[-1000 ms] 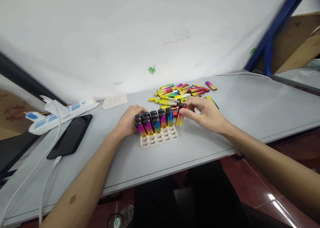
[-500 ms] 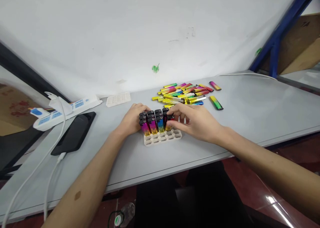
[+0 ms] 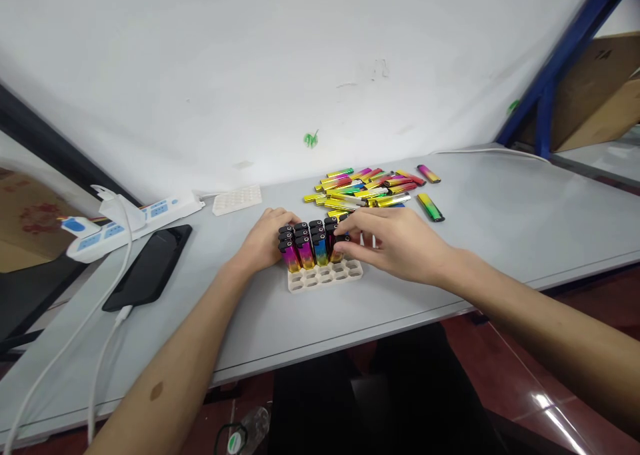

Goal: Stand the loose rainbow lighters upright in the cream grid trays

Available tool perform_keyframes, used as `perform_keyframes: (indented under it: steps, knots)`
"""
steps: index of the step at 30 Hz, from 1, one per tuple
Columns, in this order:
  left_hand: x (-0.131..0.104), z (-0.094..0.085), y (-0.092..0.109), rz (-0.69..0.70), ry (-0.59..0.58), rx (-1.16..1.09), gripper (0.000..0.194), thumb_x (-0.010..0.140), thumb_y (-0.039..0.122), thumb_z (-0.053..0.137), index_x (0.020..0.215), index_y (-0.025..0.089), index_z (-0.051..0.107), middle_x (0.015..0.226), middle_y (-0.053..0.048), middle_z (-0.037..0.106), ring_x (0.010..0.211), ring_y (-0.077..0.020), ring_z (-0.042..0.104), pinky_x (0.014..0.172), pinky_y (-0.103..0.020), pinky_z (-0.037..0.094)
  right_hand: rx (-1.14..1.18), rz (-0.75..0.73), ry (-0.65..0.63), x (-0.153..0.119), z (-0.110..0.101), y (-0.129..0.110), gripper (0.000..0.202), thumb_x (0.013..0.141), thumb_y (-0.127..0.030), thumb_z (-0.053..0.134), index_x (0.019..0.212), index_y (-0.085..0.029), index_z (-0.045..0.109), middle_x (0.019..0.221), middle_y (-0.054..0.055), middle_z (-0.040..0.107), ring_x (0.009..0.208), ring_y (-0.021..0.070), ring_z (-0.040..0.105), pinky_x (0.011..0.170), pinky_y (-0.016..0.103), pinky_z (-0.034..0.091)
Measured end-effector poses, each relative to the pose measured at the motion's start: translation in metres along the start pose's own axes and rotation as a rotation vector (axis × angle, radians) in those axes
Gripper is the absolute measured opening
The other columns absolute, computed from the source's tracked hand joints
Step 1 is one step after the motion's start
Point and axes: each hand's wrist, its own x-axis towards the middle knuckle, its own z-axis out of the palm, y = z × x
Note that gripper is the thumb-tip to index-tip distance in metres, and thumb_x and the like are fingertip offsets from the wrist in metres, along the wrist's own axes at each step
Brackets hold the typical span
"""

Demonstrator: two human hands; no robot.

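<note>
A white tray with honeycomb holes (image 3: 325,276) stands on the grey table, its two front rows of holes showing. Several shiny lighters with black tops (image 3: 321,248) stand upright in rows behind them. My left hand (image 3: 270,238) rests against the left side of the lighters, fingers curled behind them. With thumb and fingertips my right hand (image 3: 385,242) grips a black-topped lighter (image 3: 342,238) at the right end of the front row; its lower part is partly hidden. Behind the hands lies a loose pile of colourful metallic lighters (image 3: 365,187).
Another white honeycomb tray (image 3: 237,200) lies near the wall. On the left are a power strip (image 3: 150,216) and a black phone (image 3: 149,267) with a white cable. Two separate lighters, one green and yellow (image 3: 431,206), lie right of the pile.
My right hand has shifted slightly right and down at the right end of the front row, fingertips still on the lighter. The left hand is nearly unmoved. The view has tilted slightly.
</note>
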Motion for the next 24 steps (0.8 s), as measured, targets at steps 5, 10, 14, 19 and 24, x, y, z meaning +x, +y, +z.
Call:
perform_keyframes:
  steps: [5, 10, 14, 19, 24]
  knots:
    - [0.0003, -0.0002, -0.0008, 0.008, -0.001, 0.003, 0.024, 0.077, 0.019, 0.058, 0.100, 0.017, 0.063, 0.101, -0.009, 0.066, 0.097, -0.0255, 0.057, 0.088, -0.039, 0.041, -0.019, -0.013, 0.001, 0.0012, -0.0011, -0.0006, 0.018, 0.092, -0.036, 0.063, 0.098, -0.020, 0.068, 0.078, 0.000, 0.070, 0.063, 0.0118, 0.059, 0.055, 0.025, 0.036]
    - [-0.0004, -0.0006, 0.0003, 0.001, -0.003, 0.007, 0.026, 0.076, 0.018, 0.057, 0.101, 0.017, 0.064, 0.102, -0.009, 0.065, 0.097, -0.0256, 0.056, 0.088, -0.039, 0.041, -0.032, -0.010, 0.027, -0.0002, -0.0016, 0.0018, 0.017, 0.092, -0.034, 0.062, 0.101, -0.020, 0.068, 0.079, 0.000, 0.071, 0.063, 0.0116, 0.059, 0.055, 0.024, 0.036]
    - [-0.0004, 0.0002, -0.0006, -0.018, -0.006, 0.011, 0.027, 0.075, 0.019, 0.058, 0.101, 0.018, 0.064, 0.102, -0.009, 0.065, 0.097, -0.0256, 0.055, 0.088, -0.038, 0.041, -0.044, -0.011, 0.038, -0.0014, -0.0020, 0.0015, 0.015, 0.093, -0.032, 0.060, 0.099, -0.020, 0.069, 0.081, 0.001, 0.072, 0.063, 0.0111, 0.059, 0.055, 0.024, 0.036]
    - [0.0001, 0.0004, -0.0015, -0.004, -0.001, 0.012, 0.026, 0.075, 0.019, 0.058, 0.100, 0.018, 0.063, 0.102, -0.008, 0.065, 0.097, -0.0249, 0.055, 0.088, -0.038, 0.041, -0.064, -0.019, 0.005, -0.0033, 0.0010, -0.0022, 0.020, 0.094, -0.030, 0.057, 0.106, -0.021, 0.070, 0.087, 0.001, 0.074, 0.056, 0.0093, 0.055, 0.054, 0.025, 0.035]
    - [0.0008, -0.0009, -0.0007, 0.004, -0.009, 0.025, 0.024, 0.075, 0.018, 0.058, 0.099, 0.018, 0.062, 0.101, -0.008, 0.066, 0.096, -0.0248, 0.057, 0.088, -0.038, 0.041, -0.118, -0.041, 0.009, -0.0085, 0.0045, -0.0040, 0.028, 0.097, -0.033, 0.053, 0.115, -0.021, 0.069, 0.089, 0.002, 0.075, 0.053, 0.0099, 0.054, 0.052, 0.026, 0.034]
